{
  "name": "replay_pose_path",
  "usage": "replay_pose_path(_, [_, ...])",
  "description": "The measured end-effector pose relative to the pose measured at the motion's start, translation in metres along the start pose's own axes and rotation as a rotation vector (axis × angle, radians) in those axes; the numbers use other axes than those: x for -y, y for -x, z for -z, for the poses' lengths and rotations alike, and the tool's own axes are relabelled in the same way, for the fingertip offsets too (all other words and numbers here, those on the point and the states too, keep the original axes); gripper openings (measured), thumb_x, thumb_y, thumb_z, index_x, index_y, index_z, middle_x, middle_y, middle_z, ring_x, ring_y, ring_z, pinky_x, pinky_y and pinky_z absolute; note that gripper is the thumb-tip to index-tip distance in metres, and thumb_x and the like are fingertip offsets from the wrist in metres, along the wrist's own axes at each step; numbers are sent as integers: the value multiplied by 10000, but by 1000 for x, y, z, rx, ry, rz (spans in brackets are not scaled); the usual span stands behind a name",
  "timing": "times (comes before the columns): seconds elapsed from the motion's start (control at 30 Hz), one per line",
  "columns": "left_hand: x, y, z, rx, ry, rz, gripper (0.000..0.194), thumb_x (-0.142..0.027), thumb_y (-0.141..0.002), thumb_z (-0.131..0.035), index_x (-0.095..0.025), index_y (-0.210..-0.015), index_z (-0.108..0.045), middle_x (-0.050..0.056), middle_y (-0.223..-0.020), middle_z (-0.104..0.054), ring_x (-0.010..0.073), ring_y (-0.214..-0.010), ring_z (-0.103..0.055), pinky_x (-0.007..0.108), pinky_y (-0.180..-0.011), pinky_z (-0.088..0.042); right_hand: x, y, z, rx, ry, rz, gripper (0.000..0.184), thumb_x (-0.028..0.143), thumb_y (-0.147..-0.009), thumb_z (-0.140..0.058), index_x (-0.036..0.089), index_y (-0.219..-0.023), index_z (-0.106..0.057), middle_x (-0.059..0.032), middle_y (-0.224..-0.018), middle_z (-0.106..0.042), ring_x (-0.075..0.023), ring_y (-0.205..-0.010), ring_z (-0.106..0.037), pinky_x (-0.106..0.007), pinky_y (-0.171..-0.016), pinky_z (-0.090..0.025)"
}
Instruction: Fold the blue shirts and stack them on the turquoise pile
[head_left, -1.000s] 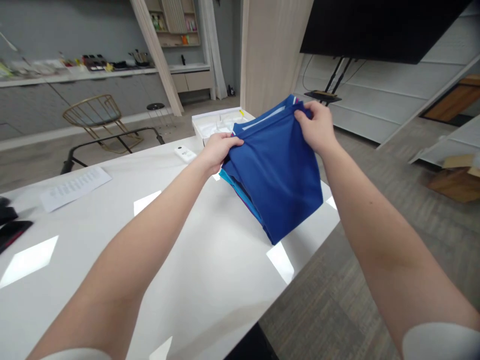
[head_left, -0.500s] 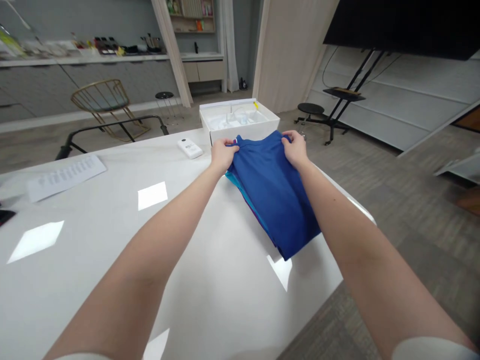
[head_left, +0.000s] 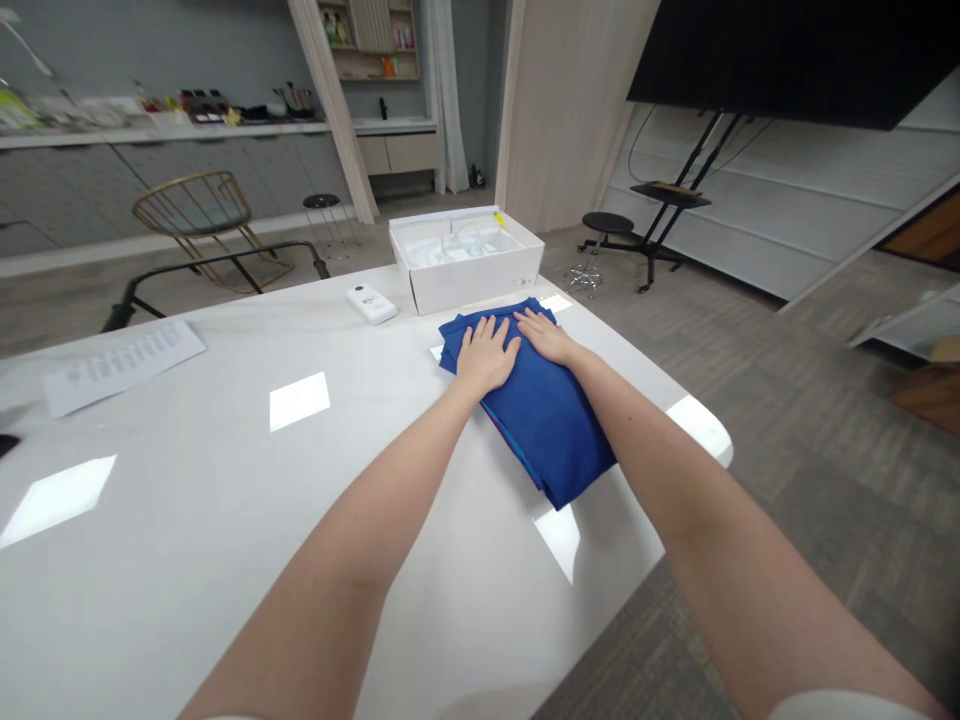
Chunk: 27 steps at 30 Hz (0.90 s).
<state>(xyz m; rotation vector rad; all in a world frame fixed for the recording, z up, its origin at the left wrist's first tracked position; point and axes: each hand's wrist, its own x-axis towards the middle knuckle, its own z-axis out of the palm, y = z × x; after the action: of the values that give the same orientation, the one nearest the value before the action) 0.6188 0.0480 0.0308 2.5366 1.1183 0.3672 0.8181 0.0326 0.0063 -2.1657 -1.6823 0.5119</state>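
Observation:
A folded dark blue garment [head_left: 559,430] lies on the white table [head_left: 360,470], close to its right edge. Lighter blue and purplish cloth peeks out along its left side; the kind of garment does not show. My left hand [head_left: 486,355] rests flat on the far part of the cloth with fingers spread. Beside it, my right hand [head_left: 544,335] is also laid flat there, fingers stretched out. Neither hand grips anything.
Just beyond the garment stands an open white box [head_left: 472,285] with clear and white items inside. A small white device [head_left: 371,303] lies left of it. A printed sheet [head_left: 124,365] is farther left. A black-framed chair [head_left: 217,265] stands at the far table edge.
Both hands have let go of the garment's raised far corners and now press flat on top of it. The cloth's far end has come down onto the table.

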Motion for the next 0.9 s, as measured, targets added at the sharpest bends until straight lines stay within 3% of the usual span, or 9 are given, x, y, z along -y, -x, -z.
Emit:
replay_pose_path(0.13, [-6, 12, 8, -37, -36, 70, 712, -526, -1055, -230, -102, -1620, -321, 141, -1707, -244, 290, -1596, -187, 540, -1297, -126, -8, 14, 10, -58, 16, -101, 709, 672, -1023, -303, 288, -1613, -389, -76, -1701, -293, -364, -1574, -228, -652, -1255, -172])
replay_pose_path(0.23, [-27, 42, 4, -110, -71, -83, 693, -485, -1060, -258, -77, -1616, -316, 137, -1703, -260, 274, -1588, -215, 491, -1301, -157, -6, 51, 9, -93, -12, 12, 687, 630, -1048, -229, 276, -1614, -389, -54, -1704, -289, -303, -1580, -232, -568, -1278, -195])
replay_pose_path(0.33, [-44, 80, -12, -64, -79, -214, 666, -487, -1066, -267, -116, -1615, -338, 99, -1691, -311, 249, -1581, -241, 461, -1303, -178, -11, 102, -3, -71, -2, 89, 622, 583, -1064, -202, 349, -1620, -355, -8, -1700, -301, -272, -1582, -232, -589, -1269, -192])
replay_pose_path(0.43, [-50, 111, -25, -116, -106, -205, 636, -473, -1072, -274, -149, -1614, -350, 84, -1696, -308, 262, -1582, -235, 477, -1306, -160, -27, 148, -10, -107, 48, 3, 633, 591, -1056, -246, 341, -1632, -327, -23, -1713, -264, -297, -1585, -216, -605, -1260, -208])
replay_pose_path(0.53, [-56, 135, -23, -126, -102, -184, 629, -456, -1068, -308, -155, -1619, -341, 100, -1701, -291, 298, -1575, -249, 513, -1293, -195, -36, 182, -7, -108, 56, -127, 648, 580, -1054, -274, 310, -1641, -306, -71, -1713, -255, -330, -1572, -248, -644, -1233, -246])
replay_pose_path(0.67, [-65, 173, -20, -113, -72, -361, 607, -397, -1064, -340, -194, -1635, -308, 82, -1721, -233, 276, -1593, -202, 503, -1300, -187, -18, 221, -9, -236, 21, -129, 628, 549, -1059, -294, 283, -1626, -338, -109, -1704, -272, -334, -1574, -244, -709, -1210, -213])
replay_pose_path(0.73, [-66, 194, -25, -72, -66, -428, 575, -362, -1068, -322, -224, -1626, -335, 68, -1721, -235, 259, -1594, -203, 494, -1305, -177, -3, 242, -20, -319, -6, -30, 617, 525, -1069, -275, 273, -1629, -327, -107, -1711, -256, -293, -1582, -229, -655, -1231, -227])
replay_pose_path(0.8, [-61, 214, -30, 18, -61, -448, 550, -384, -1074, -312, -231, -1595, -401, 74, -1711, -260, 266, -1589, -220, 513, -1295, -200, 7, 261, -34, -324, 2, 35, 622, 512, -1071, -270, 268, -1643, -293, -106, -1718, -236, -271, -1588, -213, -605, -1245, -235])
replay_pose_path(0.9, [-46, 241, -32, 147, -47, -450, 546, -443, -1080, -296, -224, -1545, -479, 83, -1695, -297, 279, -1579, -252, 547, -1278, -228, 10, 285, -49, -260, 63, -22, 681, 518, -1056, -301, 224, -1665, -216, -132, -1726, -188, -306, -1595, -172, -607, -1246, -229])
